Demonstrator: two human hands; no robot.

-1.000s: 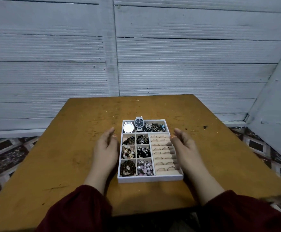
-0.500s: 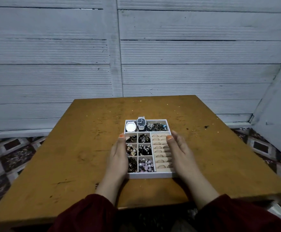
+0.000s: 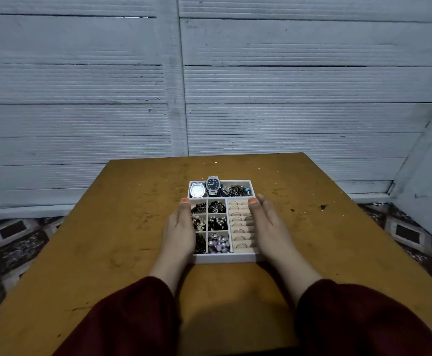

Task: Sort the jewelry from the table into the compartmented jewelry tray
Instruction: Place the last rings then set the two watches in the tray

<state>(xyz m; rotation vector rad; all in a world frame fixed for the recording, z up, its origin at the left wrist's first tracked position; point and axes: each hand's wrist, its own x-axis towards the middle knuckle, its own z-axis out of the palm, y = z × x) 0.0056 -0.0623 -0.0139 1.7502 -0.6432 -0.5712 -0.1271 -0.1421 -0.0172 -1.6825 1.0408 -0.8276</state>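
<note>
A white compartmented jewelry tray (image 3: 225, 258) sits mid-table on the brown wooden table (image 3: 101, 242). Its far row holds two watches (image 3: 212, 185) and a tangle of dark chains (image 3: 236, 190). The left cells hold beads and dark pieces (image 3: 218, 244). Rings (image 3: 238, 227) stand in the beige slotted column on the right. My left hand (image 3: 180, 232) lies flat against the tray's left side, thumb over the left cells. My right hand (image 3: 270, 227) lies along the right side, thumb over the ring column. The fingers look straight. No loose jewelry shows on the table.
A white panelled wall stands behind the table and on the right. Patterned floor tiles (image 3: 17, 242) show past both table sides. Dark specks (image 3: 322, 207) mark the wood right of the tray. My dark red sleeves (image 3: 122, 317) fill the near edge.
Both hands have closed in from beside the tray onto its left and right sides. The view has tilted up a little.
</note>
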